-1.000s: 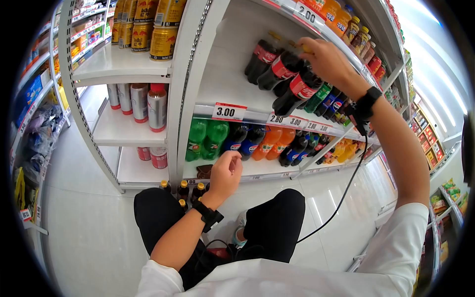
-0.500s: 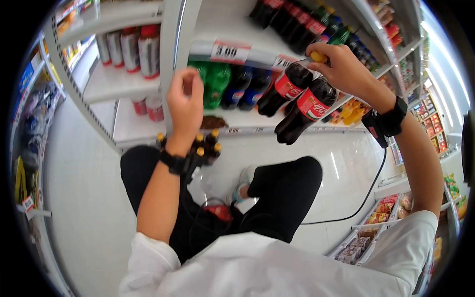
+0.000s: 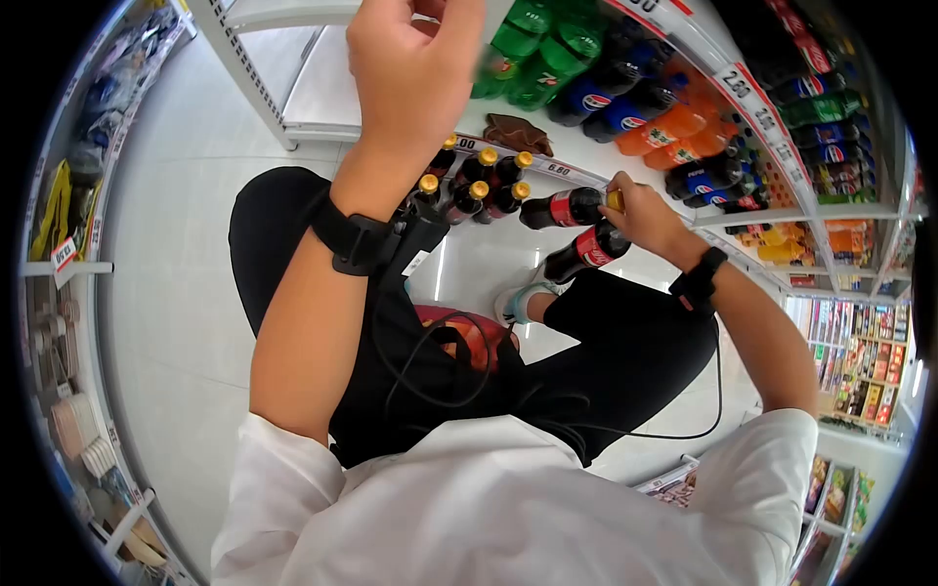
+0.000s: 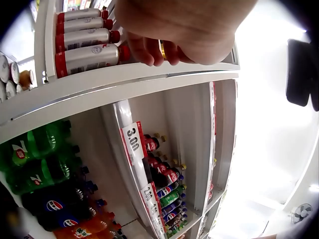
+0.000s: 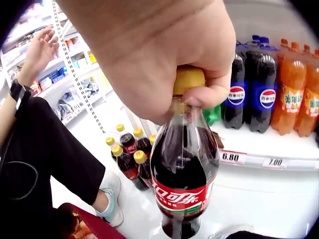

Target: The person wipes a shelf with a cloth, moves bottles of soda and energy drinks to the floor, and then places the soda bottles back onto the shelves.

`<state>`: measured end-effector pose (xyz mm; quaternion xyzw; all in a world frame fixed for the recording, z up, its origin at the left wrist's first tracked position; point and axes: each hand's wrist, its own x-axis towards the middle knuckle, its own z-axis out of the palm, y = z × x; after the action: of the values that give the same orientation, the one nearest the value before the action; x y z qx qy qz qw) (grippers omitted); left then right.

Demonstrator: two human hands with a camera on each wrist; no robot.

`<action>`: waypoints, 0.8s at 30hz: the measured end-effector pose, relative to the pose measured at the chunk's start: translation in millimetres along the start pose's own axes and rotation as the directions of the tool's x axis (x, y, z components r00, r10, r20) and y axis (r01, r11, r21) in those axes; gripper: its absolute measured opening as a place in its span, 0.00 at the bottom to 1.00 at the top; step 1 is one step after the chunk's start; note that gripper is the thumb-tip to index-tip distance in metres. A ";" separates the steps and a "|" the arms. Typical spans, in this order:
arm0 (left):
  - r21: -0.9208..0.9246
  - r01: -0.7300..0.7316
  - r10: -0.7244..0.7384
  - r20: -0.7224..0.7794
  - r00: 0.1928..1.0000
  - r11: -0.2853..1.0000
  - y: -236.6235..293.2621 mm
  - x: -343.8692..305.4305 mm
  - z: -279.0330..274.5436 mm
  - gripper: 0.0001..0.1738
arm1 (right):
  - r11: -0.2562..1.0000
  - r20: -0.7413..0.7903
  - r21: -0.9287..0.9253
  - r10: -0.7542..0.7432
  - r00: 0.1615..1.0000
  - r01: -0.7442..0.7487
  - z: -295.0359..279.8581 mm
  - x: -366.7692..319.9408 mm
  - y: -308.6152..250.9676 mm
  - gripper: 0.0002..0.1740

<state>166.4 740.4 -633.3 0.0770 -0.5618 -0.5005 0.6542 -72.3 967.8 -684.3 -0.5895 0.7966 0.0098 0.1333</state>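
Two cola bottles with red labels, one bottle (image 3: 565, 208) above the other bottle (image 3: 591, 252) in the head view, hang tilted from my right hand (image 3: 645, 217). Its fingers and thumb grip them by the yellow-capped necks. In the right wrist view only one cola bottle (image 5: 180, 195) shows, under the curled fingers. Just beyond, several yellow-capped cola bottles (image 3: 467, 203) stand grouped on the floor at the shelf's foot. My left hand (image 3: 415, 83) is raised beside the shelf upright, holding nothing; its fingers look loosely bent in the right wrist view.
The bottom shelf holds green soda bottles (image 3: 559, 59), Pepsi bottles (image 3: 596, 101) and orange soda bottles (image 3: 669, 127). A brown crumpled item (image 3: 518, 134) lies at its front edge. A black cable (image 3: 720, 381) runs from the right wrist. Bent knees flank the floor bottles.
My right hand has lifted two cola bottles off the middle shelf and brought them down toward the floor group. The left hand has risen toward the shelf upright, and the head view has tilted downward.
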 end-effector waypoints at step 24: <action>0.257 0.180 -0.203 0.063 0.977 0.950 -39.4 -0.4 4.9 0.05 | 0.993 0.023 -0.072 0.100 0.995 -0.098 144.7 103.0 78.2 0.12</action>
<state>140.2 723.8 -658.0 0.1904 -0.6386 -0.4900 0.5620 -144.7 920.2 -857.9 -0.5533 0.8222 0.0528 0.1223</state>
